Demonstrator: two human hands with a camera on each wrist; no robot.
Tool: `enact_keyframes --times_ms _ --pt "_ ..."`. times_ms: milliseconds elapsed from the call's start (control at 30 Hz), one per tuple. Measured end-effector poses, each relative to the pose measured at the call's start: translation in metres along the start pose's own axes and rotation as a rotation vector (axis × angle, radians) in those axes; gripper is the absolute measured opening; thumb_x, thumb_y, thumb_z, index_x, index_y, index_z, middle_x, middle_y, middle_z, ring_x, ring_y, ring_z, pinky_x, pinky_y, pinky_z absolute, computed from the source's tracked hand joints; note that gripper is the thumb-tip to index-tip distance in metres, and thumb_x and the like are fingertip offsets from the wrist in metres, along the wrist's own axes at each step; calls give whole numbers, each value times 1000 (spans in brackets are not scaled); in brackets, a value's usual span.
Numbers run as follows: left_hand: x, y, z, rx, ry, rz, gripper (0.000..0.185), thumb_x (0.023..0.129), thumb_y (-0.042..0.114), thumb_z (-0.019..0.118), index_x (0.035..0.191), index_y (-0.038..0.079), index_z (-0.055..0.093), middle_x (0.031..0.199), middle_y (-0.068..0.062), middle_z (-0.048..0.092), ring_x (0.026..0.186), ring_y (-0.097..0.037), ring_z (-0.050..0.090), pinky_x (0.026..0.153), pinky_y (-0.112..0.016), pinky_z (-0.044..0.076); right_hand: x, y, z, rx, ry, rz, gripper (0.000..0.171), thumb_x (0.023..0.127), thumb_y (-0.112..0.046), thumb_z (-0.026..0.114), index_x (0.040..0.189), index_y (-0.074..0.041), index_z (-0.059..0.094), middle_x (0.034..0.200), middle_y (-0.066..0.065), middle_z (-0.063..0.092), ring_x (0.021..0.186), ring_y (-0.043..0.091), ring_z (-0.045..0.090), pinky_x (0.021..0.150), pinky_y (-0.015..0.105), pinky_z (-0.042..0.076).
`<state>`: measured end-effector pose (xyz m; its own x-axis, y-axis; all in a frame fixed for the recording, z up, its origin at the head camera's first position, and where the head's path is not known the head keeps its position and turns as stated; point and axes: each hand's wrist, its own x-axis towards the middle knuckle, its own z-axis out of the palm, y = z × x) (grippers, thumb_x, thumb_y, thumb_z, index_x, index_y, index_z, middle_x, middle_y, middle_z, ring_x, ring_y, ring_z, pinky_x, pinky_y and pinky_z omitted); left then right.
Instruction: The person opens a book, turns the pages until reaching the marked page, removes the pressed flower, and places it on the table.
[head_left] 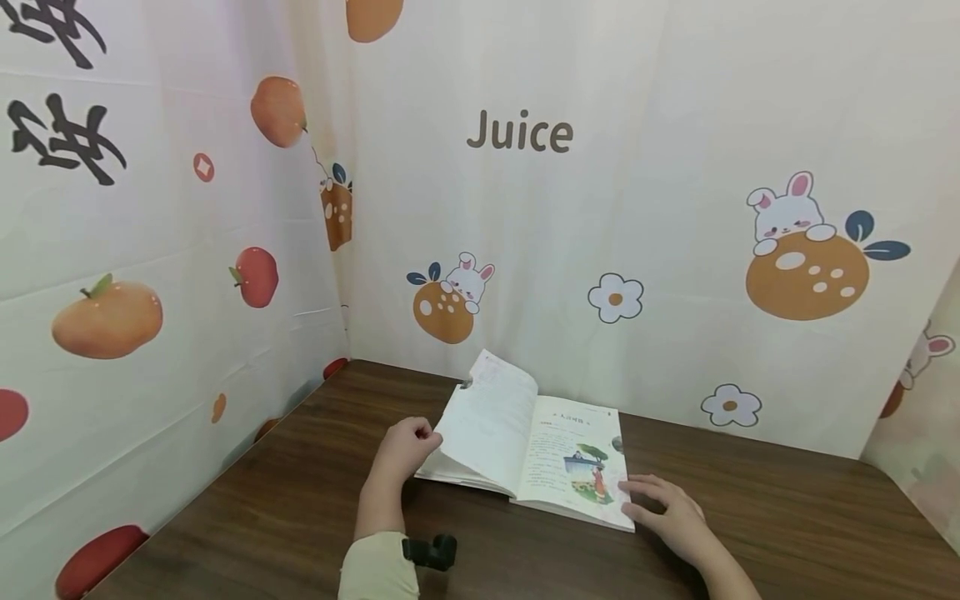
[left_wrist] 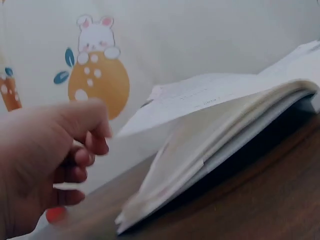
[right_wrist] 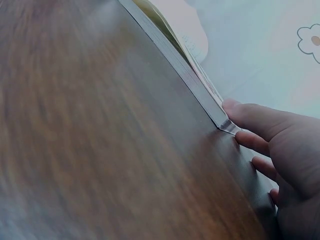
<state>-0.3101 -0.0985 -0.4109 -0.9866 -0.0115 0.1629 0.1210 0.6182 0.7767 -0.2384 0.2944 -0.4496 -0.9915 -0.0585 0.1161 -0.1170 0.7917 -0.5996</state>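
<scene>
An open book (head_left: 558, 492) lies on the brown table, its right page bearing printed text and a coloured picture of figures and a tree. One white leaf (head_left: 487, 425) stands raised and bowed over the left half. At that leaf's outer corner, my left hand (head_left: 405, 448) pinches the paper (left_wrist: 165, 112) between curled fingers. My right hand (head_left: 671, 512) rests at the book's lower right corner with fingers extended. From the right wrist, its thumb (right_wrist: 245, 112) touches the top edge of the pages, and the other fingers lie lower beside the corner.
The wooden table (head_left: 480, 554) runs back to a white curtain (head_left: 660, 167) printed with fruit, rabbits and flowers. Another printed sheet (head_left: 172, 225) hangs along the left side. A black strap with a small device (head_left: 431, 552) sits on my left wrist.
</scene>
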Motion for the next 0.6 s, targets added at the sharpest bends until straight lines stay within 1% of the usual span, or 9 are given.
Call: enact_keyframes --times_ms 100,233,467,600 --pt "0 -7 2 55 -38 -57 19 81 18 59 65 10 51 62 -2 44 57 -16 42 51 -28 34 0 0 0 -2 4 -6 44 80 -44 67 114 -16 66 129 13 52 123 44 36 90 66 20" --pt "-1 -11 3 88 -72 -119 21 82 20 59 65 10 53 62 -3 45 58 -18 43 51 -29 34 1 -1 0 2 9 -16 43 80 -43 67 113 -16 67 128 13 53 122 44 37 90 66 21" --pt "-1 -15 6 179 -98 -157 24 82 25 60 65 11 53 62 -4 45 60 -19 44 53 -30 33 0 -1 -1 4 3 -12 43 80 -43 67 113 -16 66 129 14 52 123 45 36 89 66 20" --pt "-1 -16 7 240 -121 -171 26 83 27 61 65 10 53 63 -5 47 64 -21 45 60 -34 33 0 -2 -1 2 2 -18 42 81 -43 67 113 -16 66 128 13 53 122 44 36 89 66 21"
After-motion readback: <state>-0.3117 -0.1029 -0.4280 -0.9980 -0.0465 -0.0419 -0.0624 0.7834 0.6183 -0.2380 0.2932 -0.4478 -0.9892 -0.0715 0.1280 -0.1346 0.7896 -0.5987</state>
